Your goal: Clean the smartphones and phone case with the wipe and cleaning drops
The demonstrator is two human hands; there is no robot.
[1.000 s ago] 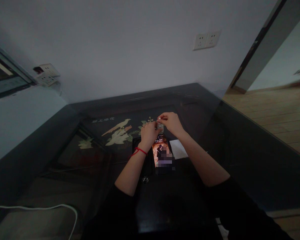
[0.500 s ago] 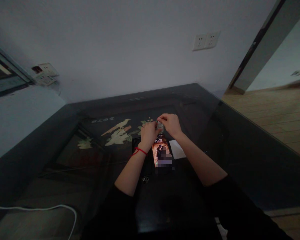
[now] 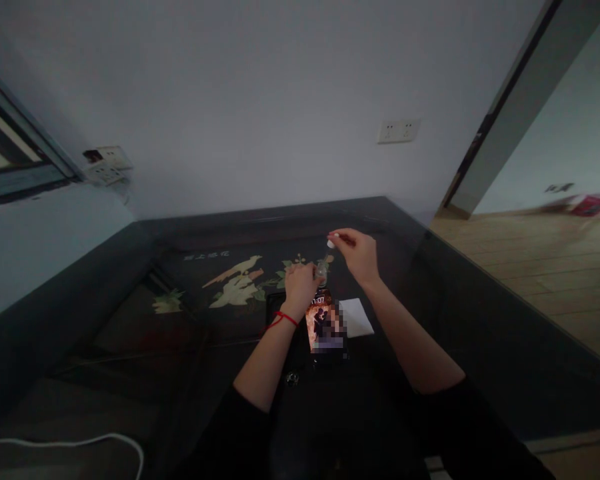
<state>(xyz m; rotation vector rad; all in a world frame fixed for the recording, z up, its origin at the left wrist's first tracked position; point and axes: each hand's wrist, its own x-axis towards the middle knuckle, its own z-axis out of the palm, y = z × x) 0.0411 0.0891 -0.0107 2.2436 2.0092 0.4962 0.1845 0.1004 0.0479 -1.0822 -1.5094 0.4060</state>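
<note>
My left hand (image 3: 299,285), with a red string round the wrist, is closed on a small clear bottle (image 3: 322,269) that stands just above a lit phone (image 3: 324,325). My right hand (image 3: 360,253) is raised a little above and to the right of the bottle, pinching its small white cap (image 3: 331,244) between fingertips. The phone lies face up on the dark glass-topped table (image 3: 480,320). A white paper square (image 3: 355,317) lies right of the phone.
The table top shows an inlaid bird and leaf picture (image 3: 237,273). A small round metal thing (image 3: 291,379) lies near my left forearm. A white cable (image 3: 80,443) runs at the lower left. Wall sockets (image 3: 399,131) sit behind; wooden floor (image 3: 540,267) opens to the right.
My right hand has lifted up and to the right away from the bottle, taking the white cap with it. My left hand keeps hold of the bottle. The view has tilted slightly.
</note>
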